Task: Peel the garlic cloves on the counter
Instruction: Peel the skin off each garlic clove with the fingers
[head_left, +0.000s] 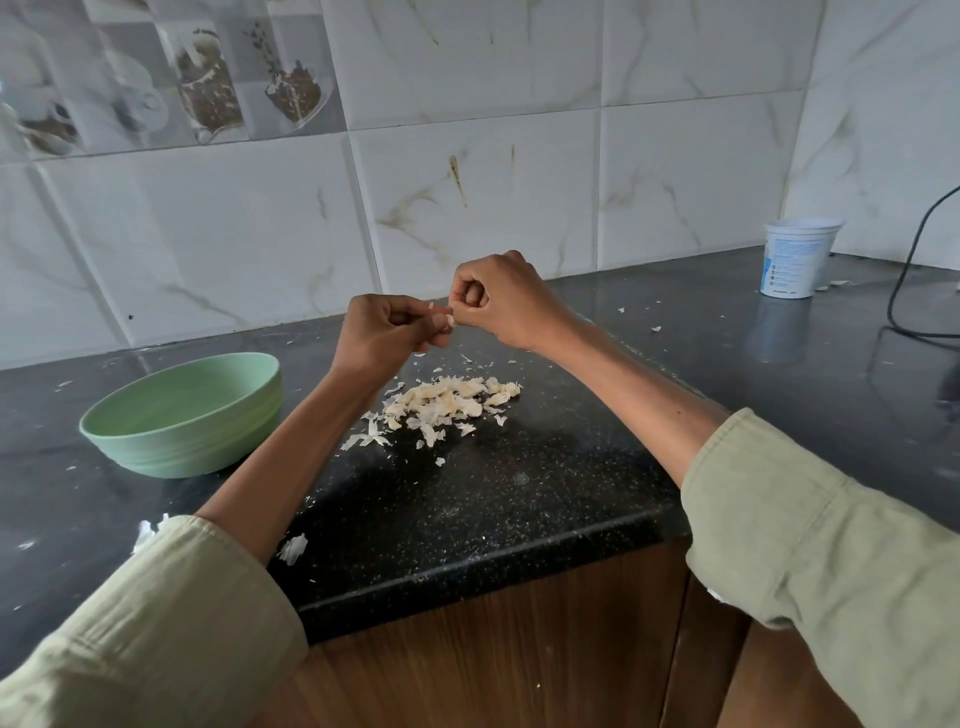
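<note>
**Garlic clove held in both hands above the counter**

Both hands are raised over the middle of the dark speckled counter (519, 499), fingers curled. The left hand (387, 332) pinches a small pale garlic clove (445, 320) at its fingertips; the right hand (501, 301) meets it from the right — thumb and forefinger closed on the clove's tip or a bit of its skin (cannot tell which). A thin flake sticks up just above the clove.

Directly below the hands lies a heap of skins and cloves (447, 402), papery scraps mixed with cream-coloured pieces; peeled and unpeeled cannot be separated at this size. Loose flakes are scattered toward the front edge.

Green bowl (182, 415) — left side of the counter, well apart from the heap; its contents are hidden by the rim. White plastic tub (797, 260) stands near the back right corner, with a black cable (906, 270) beside it.
</note>
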